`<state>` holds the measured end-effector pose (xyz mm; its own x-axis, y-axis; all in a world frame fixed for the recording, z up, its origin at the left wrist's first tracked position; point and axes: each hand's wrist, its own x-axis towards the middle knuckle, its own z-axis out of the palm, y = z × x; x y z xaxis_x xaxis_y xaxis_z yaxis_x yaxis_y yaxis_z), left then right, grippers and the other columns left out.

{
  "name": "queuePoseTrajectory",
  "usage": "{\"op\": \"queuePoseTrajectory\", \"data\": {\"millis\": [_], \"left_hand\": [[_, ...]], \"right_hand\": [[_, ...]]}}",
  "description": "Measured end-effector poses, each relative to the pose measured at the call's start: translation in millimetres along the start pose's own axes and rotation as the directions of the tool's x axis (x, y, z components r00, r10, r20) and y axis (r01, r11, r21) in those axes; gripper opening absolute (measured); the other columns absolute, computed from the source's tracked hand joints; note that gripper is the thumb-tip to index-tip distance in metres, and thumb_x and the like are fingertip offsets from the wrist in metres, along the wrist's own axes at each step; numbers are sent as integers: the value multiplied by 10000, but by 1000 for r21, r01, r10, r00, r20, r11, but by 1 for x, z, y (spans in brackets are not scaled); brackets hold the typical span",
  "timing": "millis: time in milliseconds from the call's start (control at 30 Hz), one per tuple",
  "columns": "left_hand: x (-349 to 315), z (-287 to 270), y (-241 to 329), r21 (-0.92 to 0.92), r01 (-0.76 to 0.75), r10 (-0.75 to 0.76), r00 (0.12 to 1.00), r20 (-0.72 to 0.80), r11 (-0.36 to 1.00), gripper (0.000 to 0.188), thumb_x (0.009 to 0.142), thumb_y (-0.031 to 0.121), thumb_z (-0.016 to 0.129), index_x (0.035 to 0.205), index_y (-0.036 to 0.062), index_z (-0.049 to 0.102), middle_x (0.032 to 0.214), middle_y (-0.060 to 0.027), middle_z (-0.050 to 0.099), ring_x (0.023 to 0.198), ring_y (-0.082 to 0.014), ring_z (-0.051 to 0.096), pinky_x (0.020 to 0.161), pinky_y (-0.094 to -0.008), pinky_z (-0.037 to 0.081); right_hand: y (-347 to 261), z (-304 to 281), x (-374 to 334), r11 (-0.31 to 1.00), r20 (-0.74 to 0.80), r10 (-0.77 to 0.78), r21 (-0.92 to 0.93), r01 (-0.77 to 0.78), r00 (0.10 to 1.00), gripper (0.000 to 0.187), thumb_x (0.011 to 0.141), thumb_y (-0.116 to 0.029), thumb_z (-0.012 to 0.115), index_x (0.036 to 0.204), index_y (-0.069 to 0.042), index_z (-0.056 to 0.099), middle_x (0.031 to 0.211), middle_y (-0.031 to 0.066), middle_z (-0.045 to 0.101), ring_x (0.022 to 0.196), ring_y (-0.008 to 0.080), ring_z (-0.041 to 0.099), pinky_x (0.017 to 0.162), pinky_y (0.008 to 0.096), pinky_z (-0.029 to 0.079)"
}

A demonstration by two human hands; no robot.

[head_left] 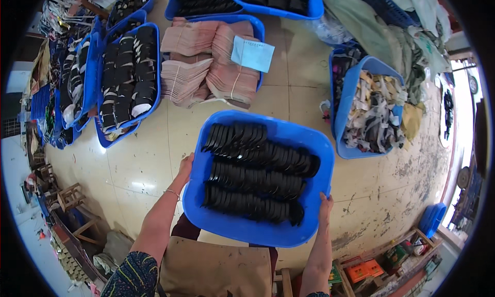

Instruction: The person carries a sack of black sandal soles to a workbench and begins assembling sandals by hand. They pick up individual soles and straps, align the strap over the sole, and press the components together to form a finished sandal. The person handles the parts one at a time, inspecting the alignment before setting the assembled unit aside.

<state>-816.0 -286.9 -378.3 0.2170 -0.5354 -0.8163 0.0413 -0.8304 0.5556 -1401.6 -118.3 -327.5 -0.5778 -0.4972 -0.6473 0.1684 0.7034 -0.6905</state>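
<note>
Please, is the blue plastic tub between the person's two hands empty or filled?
Partly filled: the blue plastic tub holds rows of stacked, curved black pieces, and bare blue plastic shows beside them.

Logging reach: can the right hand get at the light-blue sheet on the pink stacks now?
Probably not: the right hand holds the blue basin by its edge, and the basin lies between it and the light-blue sheet.
</note>
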Motion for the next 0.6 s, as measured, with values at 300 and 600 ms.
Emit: {"op": "queuePoseTrajectory", "data": {"millis": [300, 600], "left_hand": [[115, 20, -65, 117, -50, 50, 999, -3, 992, 536, 940, 418, 556, 1180, -59, 596, 1037, -113, 673, 925, -193, 621, 854, -330, 487], [146, 61, -93, 363, -143, 118, 989, 91, 921, 654, 933, 335, 606, 1408, -56, 384, 1258, -171, 589, 1174, -258, 544, 1044, -361, 384]], "right_hand": [[94, 59, 157, 996, 178, -51, 85, 36, 983, 397, 870, -230, 683, 1150, 34, 585, 1026, 82, 654, 879, 181, 618, 789, 328, 514], [188, 60, 214, 960, 90, -159, -220, 175, 983, 531, 950, -290, 597, 1308, 63, 427, 1121, 150, 617, 983, 227, 580, 874, 358, 465]]}}
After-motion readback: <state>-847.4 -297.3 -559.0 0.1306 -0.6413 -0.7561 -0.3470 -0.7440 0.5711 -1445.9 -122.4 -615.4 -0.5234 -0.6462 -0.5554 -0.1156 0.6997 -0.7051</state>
